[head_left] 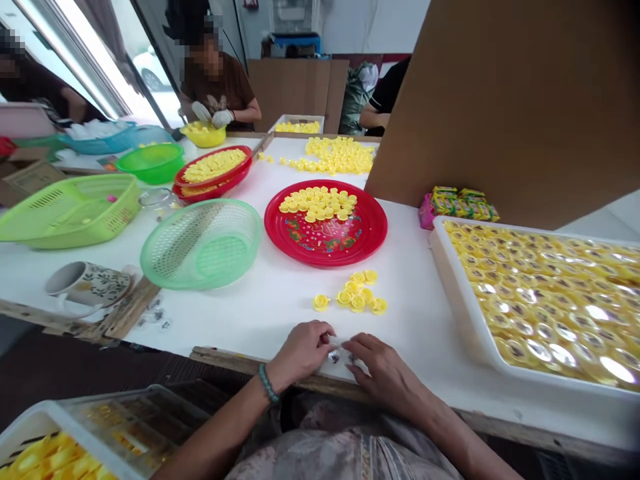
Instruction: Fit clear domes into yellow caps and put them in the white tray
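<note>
At the table's front edge, my left hand [306,350] is closed, its fingertips pinched round something small and pale that I cannot make out. Opposite it, my right hand [383,367] has its thumb apart from its bent fingers, with the fingertips close to that same pale bit. Between the hands lies a small clear piece with a dark print [334,357]. Just beyond them sits a loose group of small yellow round cups [357,303]. A red tray [327,257] behind holds more of these cups on its far half.
On the right stands a white bin [465,320] full of yellow pieces under shiny clear covers. A green basket [200,280], a tipped mug [95,283] and stacked red trays [245,170] lie left. A cardboard sheet [500,100] rises behind. Co-workers sit across the table.
</note>
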{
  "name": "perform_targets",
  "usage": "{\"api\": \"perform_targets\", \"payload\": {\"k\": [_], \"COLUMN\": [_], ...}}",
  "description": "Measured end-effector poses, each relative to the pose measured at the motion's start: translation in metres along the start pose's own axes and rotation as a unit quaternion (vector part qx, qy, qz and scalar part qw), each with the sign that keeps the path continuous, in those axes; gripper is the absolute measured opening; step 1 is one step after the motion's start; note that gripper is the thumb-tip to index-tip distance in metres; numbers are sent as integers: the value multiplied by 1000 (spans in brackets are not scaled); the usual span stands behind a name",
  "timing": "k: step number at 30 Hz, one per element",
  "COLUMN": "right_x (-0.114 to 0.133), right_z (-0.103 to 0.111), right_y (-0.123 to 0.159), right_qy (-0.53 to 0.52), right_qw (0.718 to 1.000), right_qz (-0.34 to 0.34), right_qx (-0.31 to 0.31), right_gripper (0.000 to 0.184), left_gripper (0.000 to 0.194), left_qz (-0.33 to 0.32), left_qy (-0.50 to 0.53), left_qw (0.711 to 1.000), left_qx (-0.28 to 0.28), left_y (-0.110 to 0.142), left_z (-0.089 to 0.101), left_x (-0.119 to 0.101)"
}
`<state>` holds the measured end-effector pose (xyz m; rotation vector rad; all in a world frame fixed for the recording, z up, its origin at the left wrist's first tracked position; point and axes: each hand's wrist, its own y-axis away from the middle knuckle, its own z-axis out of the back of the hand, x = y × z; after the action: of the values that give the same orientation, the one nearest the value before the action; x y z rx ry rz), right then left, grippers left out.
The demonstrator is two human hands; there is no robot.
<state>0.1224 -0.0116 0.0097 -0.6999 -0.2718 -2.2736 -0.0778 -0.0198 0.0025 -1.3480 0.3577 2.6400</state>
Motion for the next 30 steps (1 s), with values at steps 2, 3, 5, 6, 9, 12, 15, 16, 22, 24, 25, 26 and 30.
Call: {"api": "perform_targets", "payload": {"k": [2,3,5,6,9,12,15,16,22,24,25,26,30], "right_x": [-8,-11,-16,-16,-12,-9,-9,-9,-5,-1,0,1,-2], "right_z": [-3,-5,-7,-8,-8,-10,-13,-14,-15,-13,-12,-11,-10], "right_y": [9,11,13,11,2,-7,-9,-8,-6,-7,-8,-8,-8], "right_qy": [-5,-13,-38,-55,-105,-150,-193,-205,-366,-455,-498,-532,-541], "right_qw": [999,998,994,991,981,971,963,960,909,870,849,830,821], "right_qz": [-8,-13,-32,-44,-58,-48,-62,-76,-152,-152,-147,-142,-147], "right_qx": [-36,-56,-94,-110,-156,-182,-178,-173,-132,-113,-100,-88,-104], "right_gripper": [33,34,34,33,31,35,36,34,22,30,34,37,32], "left_gripper": [14,14,19,22,30,38,42,42,41,42,42,43,36], "left_qz": [-8,-9,-2,7,49,93,123,130,134,128,126,123,95], "left_qy": [-15,-15,9,40,209,354,402,411,443,456,465,473,422], "left_qw": [1000,1000,1000,999,976,931,907,902,886,880,876,873,902], "left_qx": [3,-4,-27,-37,-21,0,-19,-23,-28,-14,-5,6,17], "left_y": [-3,-4,-8,-10,-16,-18,-16,-15,-13,-14,-14,-14,-13], "left_z": [2,2,1,-1,-12,-21,-23,-22,-15,-15,-15,-15,-12], "left_x": [-3,-4,-5,-6,-10,-14,-16,-17,-22,-23,-24,-24,-18]}}
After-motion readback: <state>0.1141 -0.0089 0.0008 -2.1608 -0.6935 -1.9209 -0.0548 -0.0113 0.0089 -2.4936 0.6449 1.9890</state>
